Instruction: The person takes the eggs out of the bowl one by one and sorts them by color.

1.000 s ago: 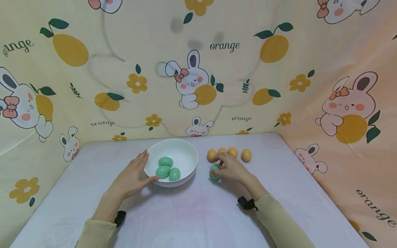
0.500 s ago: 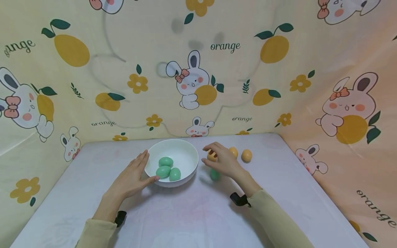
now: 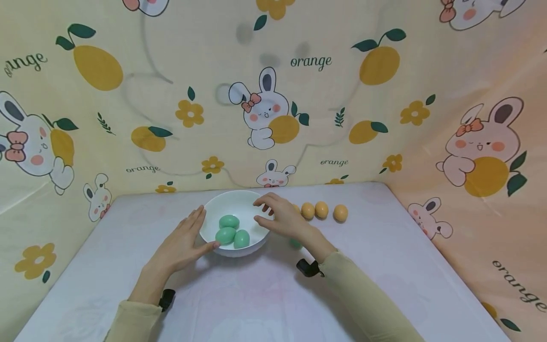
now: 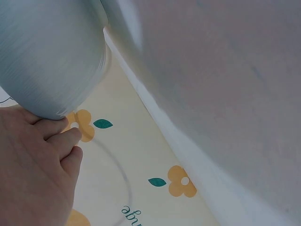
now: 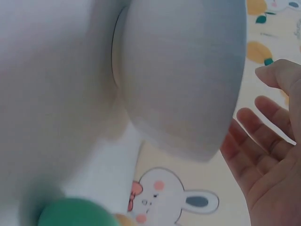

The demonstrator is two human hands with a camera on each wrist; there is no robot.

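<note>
A white bowl (image 3: 245, 202) on the table has three green eggs (image 3: 225, 235) lying in it. Along its left side rests my left hand (image 3: 177, 249), fingers straight against the outside and thumb at the front rim. My right hand (image 3: 284, 217) hovers at the bowl's right rim, its fingers loosely bent. The right wrist view shows no thing within that right hand (image 5: 270, 146). Another green egg (image 3: 296, 243) lies on the table, partly hidden under my right wrist.
Several orange-yellow eggs (image 3: 321, 210) stand in a row right of the bowl, one mostly hidden behind my right hand. A printed cloth (image 3: 192, 142) with rabbits and oranges hangs behind the white-covered table (image 3: 239, 304).
My right hand has left the green egg on the table and moved left to the bowl's right rim. The left hand and the eggs have stayed in place.
</note>
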